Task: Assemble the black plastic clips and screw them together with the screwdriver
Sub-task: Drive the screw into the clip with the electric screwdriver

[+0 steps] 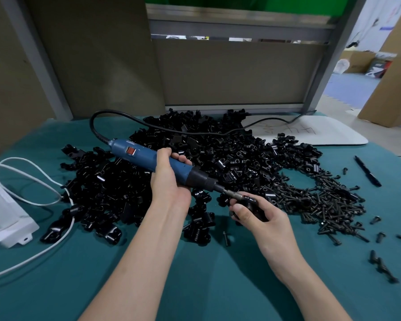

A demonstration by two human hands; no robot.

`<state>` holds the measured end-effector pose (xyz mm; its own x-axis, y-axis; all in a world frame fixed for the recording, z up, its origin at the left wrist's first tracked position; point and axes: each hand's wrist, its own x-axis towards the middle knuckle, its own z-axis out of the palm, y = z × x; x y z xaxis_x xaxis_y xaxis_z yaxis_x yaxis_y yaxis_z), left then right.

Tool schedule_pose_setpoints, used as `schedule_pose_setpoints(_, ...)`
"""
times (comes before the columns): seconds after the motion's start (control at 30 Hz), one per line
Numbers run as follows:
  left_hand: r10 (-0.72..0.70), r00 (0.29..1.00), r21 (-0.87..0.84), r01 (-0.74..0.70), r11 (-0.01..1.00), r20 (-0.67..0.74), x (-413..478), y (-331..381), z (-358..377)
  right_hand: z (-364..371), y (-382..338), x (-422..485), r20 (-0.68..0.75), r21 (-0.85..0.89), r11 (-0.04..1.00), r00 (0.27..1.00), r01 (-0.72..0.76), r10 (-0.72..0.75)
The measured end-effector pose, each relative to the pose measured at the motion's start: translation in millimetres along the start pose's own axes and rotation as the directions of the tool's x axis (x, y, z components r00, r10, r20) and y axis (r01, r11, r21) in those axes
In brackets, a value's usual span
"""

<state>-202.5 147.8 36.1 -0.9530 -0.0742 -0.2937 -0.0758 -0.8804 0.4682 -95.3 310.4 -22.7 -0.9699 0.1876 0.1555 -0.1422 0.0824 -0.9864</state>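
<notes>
Left hand (169,181) comes in from the near edge, wrist bent, grip wrapped around the blue electric screwdriver (144,156) just behind its black collar, the tool angled down to the right. The bit meets a black plastic clip (252,201) that the right hand (264,218) pinches between thumb and curled fingers, mid-desk, just above the cloth.

The desk (218,286) is covered in teal fabric. A big heap of loose clips (218,154) fills the middle up to the far edge, and a pile of black screws (322,200) spreads toward the right edge, near a black pen (368,171). There's a white power box (5,216) and white cable (33,258) at the left edge. Brown partition panels (229,70) stand behind, with cardboard boxes (389,89) off to the right.

The white board (310,133) at the far edge has handwritten scrawl on it that I can't read.
</notes>
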Motion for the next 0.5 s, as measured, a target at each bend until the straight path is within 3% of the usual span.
schedule_pose_setpoints(0.17,-0.038,0.997,0.003,0.038,0.999,-0.065,-2,1,0,1,-5,-4,-0.055,-0.143,0.988,0.996,0.059,-0.067)
schedule_pose_setpoints(0.23,-0.048,0.994,0.041,0.052,0.998,-0.096,-1,4,3,3,-6,-7,-0.048,-0.223,0.963,0.985,0.148,-0.163)
schedule_pose_setpoints(0.37,-0.088,0.986,0.098,0.102,0.990,-0.142,2,16,9,6,-5,-8,0.027,-0.468,0.745,0.851,0.475,-0.525)
schedule_pose_setpoints(0.43,-0.115,0.983,0.092,0.129,0.987,-0.147,3,22,10,8,-3,-7,0.055,-0.511,0.666,0.794,0.543,-0.605)
schedule_pose_setpoints(0.5,-0.134,0.980,0.097,0.148,0.984,-0.145,1,23,10,9,-2,-6,0.050,-0.508,0.659,0.783,0.554,-0.620)
